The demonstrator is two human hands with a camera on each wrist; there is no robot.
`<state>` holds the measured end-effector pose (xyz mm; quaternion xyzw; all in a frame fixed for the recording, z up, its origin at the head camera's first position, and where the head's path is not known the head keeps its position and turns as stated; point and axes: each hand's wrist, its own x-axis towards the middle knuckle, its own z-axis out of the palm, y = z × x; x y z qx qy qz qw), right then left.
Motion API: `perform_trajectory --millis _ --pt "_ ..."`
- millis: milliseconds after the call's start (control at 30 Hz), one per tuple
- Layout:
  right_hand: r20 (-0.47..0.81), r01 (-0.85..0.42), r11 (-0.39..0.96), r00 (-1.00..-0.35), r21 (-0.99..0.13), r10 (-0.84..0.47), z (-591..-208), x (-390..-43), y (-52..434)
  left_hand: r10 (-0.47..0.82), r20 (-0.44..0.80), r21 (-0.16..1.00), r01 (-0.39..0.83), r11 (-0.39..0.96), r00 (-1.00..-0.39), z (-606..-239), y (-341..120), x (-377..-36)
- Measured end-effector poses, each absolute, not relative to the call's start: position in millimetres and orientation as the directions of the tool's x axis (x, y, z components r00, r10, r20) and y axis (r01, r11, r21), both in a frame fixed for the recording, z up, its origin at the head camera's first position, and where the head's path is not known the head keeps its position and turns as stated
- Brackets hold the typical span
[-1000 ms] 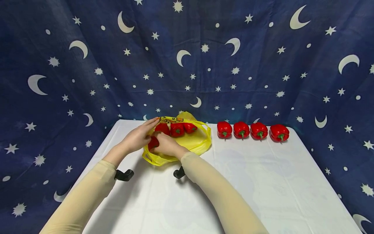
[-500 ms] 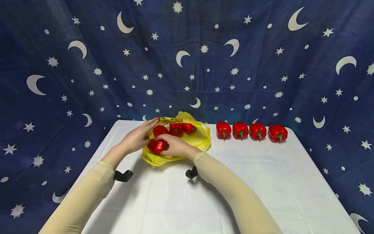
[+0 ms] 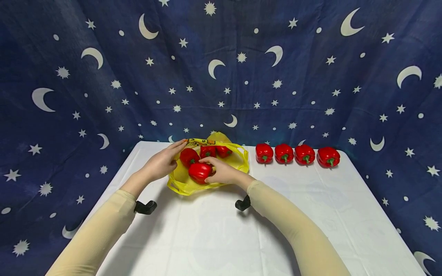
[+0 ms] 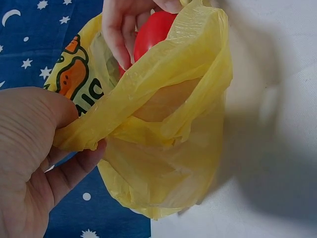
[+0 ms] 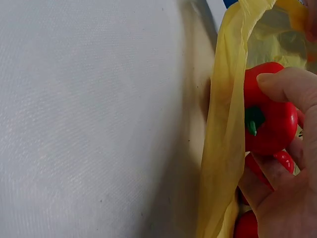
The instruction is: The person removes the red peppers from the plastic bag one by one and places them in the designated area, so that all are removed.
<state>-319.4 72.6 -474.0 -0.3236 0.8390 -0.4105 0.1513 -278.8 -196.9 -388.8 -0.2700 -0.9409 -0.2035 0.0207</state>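
Observation:
A yellow plastic bag (image 3: pixel 235 165) lies open on the white table (image 3: pixel 310 214), with three red peppers (image 3: pixel 189 156) inside at the back. My right hand (image 3: pixel 221 172) grips another red pepper (image 3: pixel 199 171) just above the bag's mouth; the right wrist view shows this pepper (image 5: pixel 267 119) with its green stem, held by thumb and fingers beside the bag's edge (image 5: pixel 223 129). My left hand (image 3: pixel 161 163) pinches the bag's left rim and holds it open; in the left wrist view the bag (image 4: pixel 163 124) is gathered between the thumb and fingers of my left hand (image 4: pixel 34 148).
Several red peppers (image 3: pixel 297 154) stand in a row along the table's back edge, right of the bag. A dark blue cloth with moons and stars (image 3: pixel 241 69) hangs behind and around the table. The white cloth stretches bare toward me.
My right hand has lifted a red pepper from the bag's near left side and carried it rightward over the bag's mouth. The left hand has stayed on the rim.

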Motion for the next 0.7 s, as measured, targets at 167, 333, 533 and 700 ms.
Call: perform_trajectory --millis 167,333,533,700 --pt "0.026 -0.425 0.453 -0.751 -0.784 -0.66 -475.4 -319.7 70.8 0.495 0.158 0.373 0.516 0.771 -0.854 -390.1 -197.1 -279.0" --pt "0.029 -0.434 0.445 -0.741 -0.783 -0.671 -476.5 -318.1 65.7 0.5 0.16 0.366 0.521 0.771 -0.851 -390.4 -196.9 -279.0" --pt "-0.01 -0.399 0.461 -0.748 -0.793 -0.664 -477.3 -316.3 62.0 0.499 0.152 0.371 0.517 0.771 -0.853 -389.5 -195.6 -278.1" --pt "-0.04 -0.325 0.439 -0.765 -0.838 -0.643 -479.9 -317.7 60.7 0.499 0.15 0.367 0.517 0.773 -0.853 -389.6 -195.4 -278.4"
